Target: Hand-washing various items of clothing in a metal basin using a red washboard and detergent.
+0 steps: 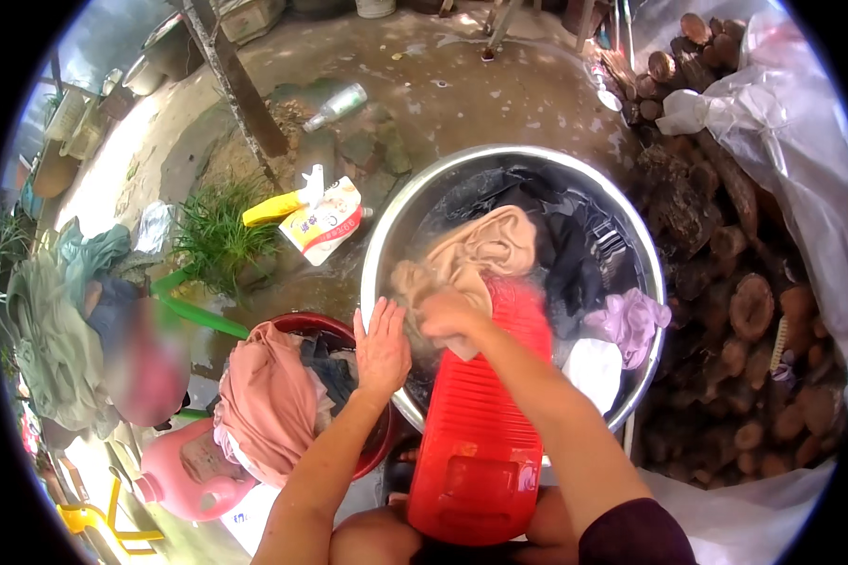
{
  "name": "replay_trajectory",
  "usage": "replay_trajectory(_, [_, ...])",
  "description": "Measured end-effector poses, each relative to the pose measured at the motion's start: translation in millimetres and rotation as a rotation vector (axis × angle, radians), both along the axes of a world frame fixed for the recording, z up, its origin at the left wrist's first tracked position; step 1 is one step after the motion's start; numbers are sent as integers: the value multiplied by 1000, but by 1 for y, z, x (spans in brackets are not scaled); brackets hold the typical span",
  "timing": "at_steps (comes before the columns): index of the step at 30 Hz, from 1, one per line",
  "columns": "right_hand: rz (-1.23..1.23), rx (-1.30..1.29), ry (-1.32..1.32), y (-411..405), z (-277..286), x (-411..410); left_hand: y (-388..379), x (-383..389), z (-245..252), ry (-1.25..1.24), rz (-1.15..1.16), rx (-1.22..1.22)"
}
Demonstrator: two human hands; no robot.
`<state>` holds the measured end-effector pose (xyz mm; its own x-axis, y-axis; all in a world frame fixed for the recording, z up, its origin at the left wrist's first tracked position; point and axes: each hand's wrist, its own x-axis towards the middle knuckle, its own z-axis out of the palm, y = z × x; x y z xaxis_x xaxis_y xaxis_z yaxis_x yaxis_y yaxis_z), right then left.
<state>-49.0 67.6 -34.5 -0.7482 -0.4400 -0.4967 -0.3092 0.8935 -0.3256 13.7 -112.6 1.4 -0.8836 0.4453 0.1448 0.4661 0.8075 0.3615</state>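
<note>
A wide metal basin (pixel 512 150) holds water and wet laundry before me. My right hand (pixel 454 316), slightly blurred, is closed on a tan cloth (pixel 495 244) over the upper end of a red plastic washboard (pixel 491 417). The board slants from between my knees into the basin. My left hand (pixel 384 347) lies flat with fingers spread at the basin's left rim, holding nothing. Dark clothes (pixel 572 240) lie in the water behind the tan cloth. A lilac cloth (pixel 629 325) hangs over the right rim, with a white item (pixel 593 371) just in front of it.
Left of the basin stands a dark red tub (pixel 367 462) with pink cloth (pixel 272 395) heaped in it, beside a pink jug (pixel 191 473). A yellow-and-white spray bottle (pixel 283 205) and a printed pouch (pixel 321 222) lie beyond. Stacked logs (pixel 749 311) line the right.
</note>
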Motion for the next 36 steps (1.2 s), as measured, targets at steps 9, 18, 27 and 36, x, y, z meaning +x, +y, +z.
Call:
replay_trajectory(9, [-1005, -1333, -231, 65, 157, 42, -5, -7, 13, -234, 93, 502])
replay_trajectory(18, [-836, -1958, -71, 65, 288, 95, 54, -51, 30, -155, -185, 835])
replay_trajectory(27, [-1261, -1365, -261, 114, 74, 185, 121, 16, 122, -922, -262, 1234])
replay_trajectory(36, [-1055, -769, 313, 156, 51, 153, 50, -31, 86, -690, -415, 285])
